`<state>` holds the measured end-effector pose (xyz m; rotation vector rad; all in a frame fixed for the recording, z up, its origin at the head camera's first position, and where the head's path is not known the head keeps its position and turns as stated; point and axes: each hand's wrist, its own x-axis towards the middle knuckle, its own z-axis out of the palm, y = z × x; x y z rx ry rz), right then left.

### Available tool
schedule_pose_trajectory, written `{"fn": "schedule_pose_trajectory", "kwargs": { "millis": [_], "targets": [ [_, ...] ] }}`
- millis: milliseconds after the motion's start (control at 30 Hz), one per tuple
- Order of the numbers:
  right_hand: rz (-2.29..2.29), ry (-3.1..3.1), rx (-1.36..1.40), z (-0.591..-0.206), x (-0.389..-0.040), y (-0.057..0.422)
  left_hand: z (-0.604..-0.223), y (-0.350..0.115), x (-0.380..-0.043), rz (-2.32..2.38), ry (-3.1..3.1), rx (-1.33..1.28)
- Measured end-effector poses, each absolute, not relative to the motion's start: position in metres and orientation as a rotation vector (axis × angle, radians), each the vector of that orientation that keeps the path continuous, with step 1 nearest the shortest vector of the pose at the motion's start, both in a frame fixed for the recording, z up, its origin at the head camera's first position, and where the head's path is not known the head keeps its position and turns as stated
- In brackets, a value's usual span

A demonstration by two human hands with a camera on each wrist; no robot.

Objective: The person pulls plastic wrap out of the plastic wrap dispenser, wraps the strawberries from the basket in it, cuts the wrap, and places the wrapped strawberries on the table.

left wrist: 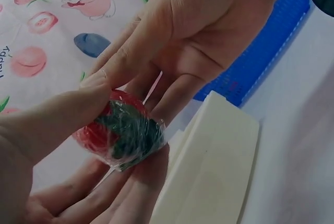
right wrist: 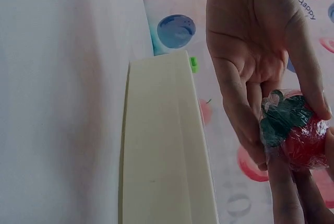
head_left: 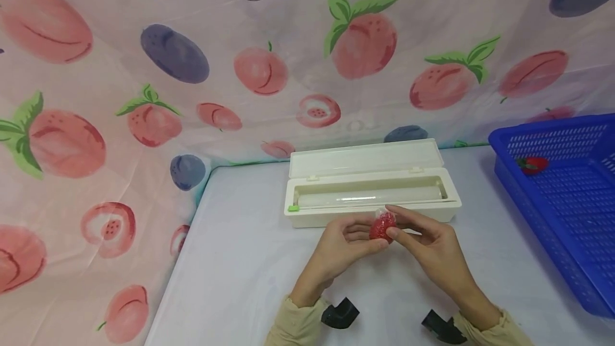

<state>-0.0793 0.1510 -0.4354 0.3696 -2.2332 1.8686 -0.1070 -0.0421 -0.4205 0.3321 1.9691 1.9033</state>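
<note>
A red strawberry [head_left: 383,226] with green leaves is wrapped in clear plastic film, which shines and wrinkles over it in both wrist views. My left hand [head_left: 338,244] holds it between thumb and fingers from the left. From the right, the thumb and fingers of my right hand [head_left: 434,250] pinch it at its side and top. Seen from the left wrist, the film bunches over the leaves of the strawberry [left wrist: 122,130]. Right behind the hands stands a white cling film box [head_left: 372,215], its lid [head_left: 367,159] raised and a roll of film [head_left: 367,196] inside.
A blue plastic basket [head_left: 538,239] stands on the right of the white table [head_left: 226,260], with another strawberry [head_left: 533,164] in it. The box carries a small green slider [head_left: 293,208] at its left end. A fruit-patterned cloth [head_left: 216,15] hangs behind and to the left.
</note>
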Motion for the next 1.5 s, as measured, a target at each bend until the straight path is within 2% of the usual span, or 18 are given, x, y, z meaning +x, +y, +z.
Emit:
{"fn": "schedule_pose_trajectory", "kwargs": {
  "millis": [433, 600, 1033, 1500],
  "targets": [
    [1.838, -2.252, 0.420, -0.4305, -0.0788, 0.1526, -0.4202, -0.0455, -0.1067, 1.960, 2.047, 0.415],
    [1.774, -2.348, 0.522, -0.4268, -0.0784, 0.1568, -0.4184, -0.0483, -0.1080, 1.904, 2.096, 0.468],
    [1.854, -2.319, 0.438, -0.4276, -0.0806, 0.1571, -0.4145, -0.0475, -0.1071, 2.070, 2.029, 0.345],
    [1.892, -2.396, 0.460, -0.4335, -0.0771, 0.1516, -0.4150, -0.0458, -0.1071, 2.216, 2.010, 0.322]
  ]
}}
